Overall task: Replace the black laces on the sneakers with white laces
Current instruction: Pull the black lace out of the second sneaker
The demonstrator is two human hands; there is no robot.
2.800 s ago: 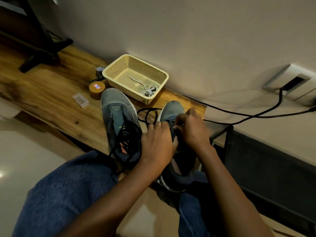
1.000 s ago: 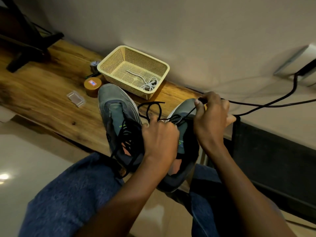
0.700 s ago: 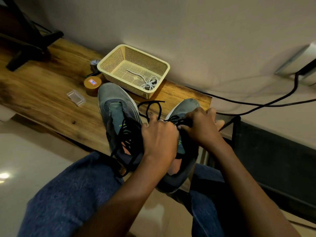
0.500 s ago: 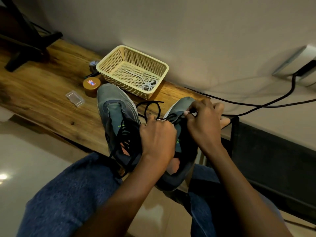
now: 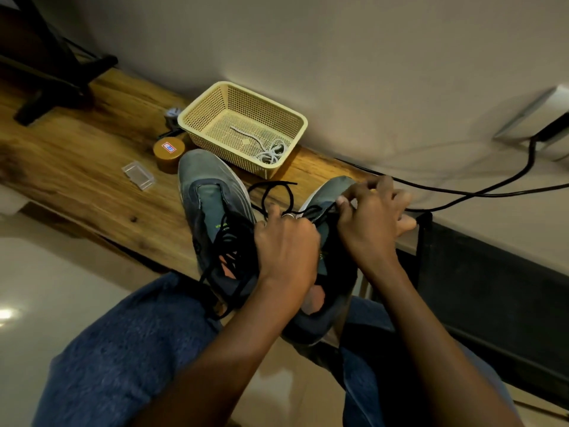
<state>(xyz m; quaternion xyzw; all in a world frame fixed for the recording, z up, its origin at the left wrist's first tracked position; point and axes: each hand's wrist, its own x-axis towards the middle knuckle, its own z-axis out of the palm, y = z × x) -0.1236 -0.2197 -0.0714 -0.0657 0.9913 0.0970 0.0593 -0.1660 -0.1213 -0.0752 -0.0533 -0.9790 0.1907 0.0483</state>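
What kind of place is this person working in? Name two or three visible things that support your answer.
Probably a room in a home or small office, not a workshop: a wooden desk against a plain wall, a wall socket with black cables plugged in, and a plastic basket holding white laces.

From here I cannot see the lacing of the grey right sneaker (image 5: 331,195): my left hand (image 5: 288,245) and right hand (image 5: 374,223) cover its tongue and eyelets. The label on the round brown tin (image 5: 169,152) is too small to read. A small grey object (image 5: 172,115) behind the cream plastic mesh basket (image 5: 295,118) is half hidden. The dark stand (image 5: 58,84) at upper left and the white wall socket (image 5: 551,118) at right are cut off by the frame edges.
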